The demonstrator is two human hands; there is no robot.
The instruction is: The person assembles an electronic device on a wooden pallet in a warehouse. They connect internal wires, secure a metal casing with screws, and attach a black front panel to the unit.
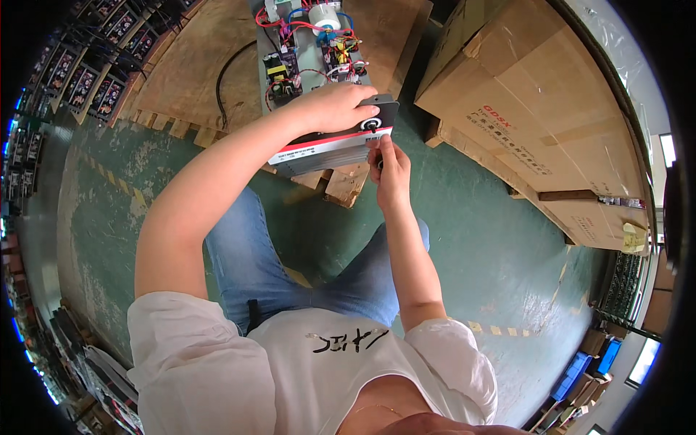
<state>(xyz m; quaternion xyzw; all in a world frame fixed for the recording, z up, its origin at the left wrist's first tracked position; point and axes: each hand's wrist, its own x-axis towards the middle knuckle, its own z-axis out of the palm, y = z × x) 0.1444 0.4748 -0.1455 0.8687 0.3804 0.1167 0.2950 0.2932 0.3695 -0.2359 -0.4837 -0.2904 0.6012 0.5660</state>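
We lay our left hand [330,107] over the front panel [389,111] of the wired device [310,59], fingertips beside the black knob [372,126]; whether that grip clamps anything, we cannot tell. Just below, our right hand [392,170] closes its grip on a mostly hidden dark object [380,164]. The device sits on a wooden pallet [194,69].

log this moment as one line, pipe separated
left grip: on dark panel, beside round fitting | right grip: holds dark item, mostly hidden, below fitting | unit: opened, on wooden boards
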